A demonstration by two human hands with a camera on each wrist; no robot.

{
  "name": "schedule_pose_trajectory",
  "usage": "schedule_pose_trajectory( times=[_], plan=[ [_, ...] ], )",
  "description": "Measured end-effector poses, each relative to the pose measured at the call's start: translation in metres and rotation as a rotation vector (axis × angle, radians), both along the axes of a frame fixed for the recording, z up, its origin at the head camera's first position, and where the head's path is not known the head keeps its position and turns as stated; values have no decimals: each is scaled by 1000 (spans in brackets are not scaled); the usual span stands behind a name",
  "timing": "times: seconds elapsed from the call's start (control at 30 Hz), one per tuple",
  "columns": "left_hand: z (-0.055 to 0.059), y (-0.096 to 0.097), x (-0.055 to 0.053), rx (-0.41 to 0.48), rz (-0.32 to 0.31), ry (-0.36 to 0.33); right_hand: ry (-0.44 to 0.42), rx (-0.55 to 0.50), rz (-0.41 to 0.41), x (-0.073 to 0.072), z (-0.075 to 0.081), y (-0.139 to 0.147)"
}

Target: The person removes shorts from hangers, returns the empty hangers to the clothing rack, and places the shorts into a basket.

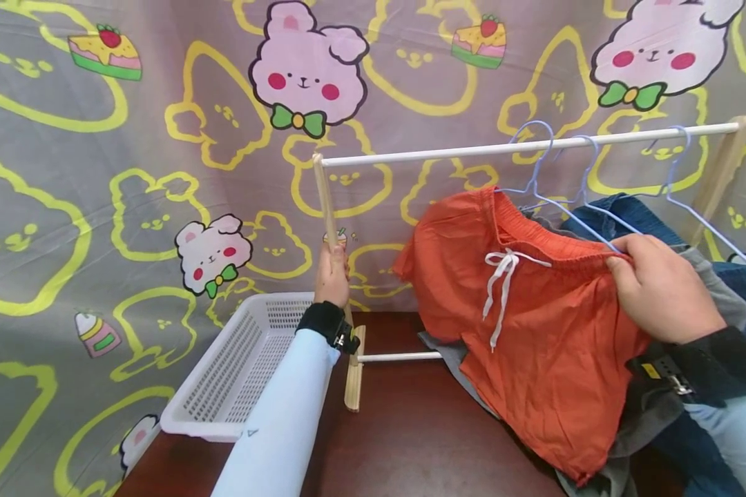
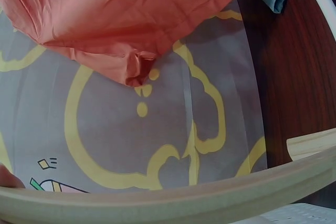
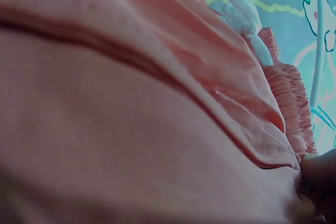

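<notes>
Cartoon-print curtain [image 1: 273, 179] behind the rack [image 1: 724, 169], orange shorts [image 1: 534, 345] in hand

A dark table [image 1: 423, 435] carries the wooden rack, with a white basket [image 1: 186, 407] toward the table's left edge. From the right half of the rail [image 1: 472, 150], beside denim [image 1: 622, 210] and a grey garment [image 1: 711, 266], the shorts spread at the leftmost blue hanger [image 1: 537, 169]. Their waistband [image 1: 566, 255] makes the long axis, slanting down from the hanger's left tip to its right tip, straight to the right hand [image 1: 668, 290]. That corner, where wire, cloth and fingers meet, is what the coming move seems to turn on. Thumb in front and fingers over the top, the right hand pinches the waistband there and is clearly the nearer one. Well apart, the left hand [image 1: 331, 276] curls round the left upright [image 1: 326, 197]. Whether the band is fastened at the hanger tips, I cannot tell
</notes>
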State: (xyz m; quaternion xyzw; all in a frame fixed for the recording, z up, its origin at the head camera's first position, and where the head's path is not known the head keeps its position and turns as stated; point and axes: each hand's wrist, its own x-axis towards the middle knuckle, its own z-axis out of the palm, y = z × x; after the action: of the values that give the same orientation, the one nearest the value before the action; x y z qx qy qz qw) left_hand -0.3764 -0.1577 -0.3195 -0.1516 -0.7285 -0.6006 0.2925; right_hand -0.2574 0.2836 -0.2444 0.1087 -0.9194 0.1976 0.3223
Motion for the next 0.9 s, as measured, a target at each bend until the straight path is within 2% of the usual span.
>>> schedule_pose_trajectory(
  times=[0.13, 0.47, 0.63, 0.9],
  plan=[
    [-3, -2, 1, 1, 0, -6, -3, -17, 9, 0, 0, -2],
    [0, -6, 4, 1, 19, -14, 30, -58, 49, 1, 1, -11],
    [0, -5, 3, -3, 13, -12, 64, -55, 62, 5, 2, -10],
    [1, -1, 2, -5, 12, -19, 60, -34, 65, 15, 1, -11]
  ],
)
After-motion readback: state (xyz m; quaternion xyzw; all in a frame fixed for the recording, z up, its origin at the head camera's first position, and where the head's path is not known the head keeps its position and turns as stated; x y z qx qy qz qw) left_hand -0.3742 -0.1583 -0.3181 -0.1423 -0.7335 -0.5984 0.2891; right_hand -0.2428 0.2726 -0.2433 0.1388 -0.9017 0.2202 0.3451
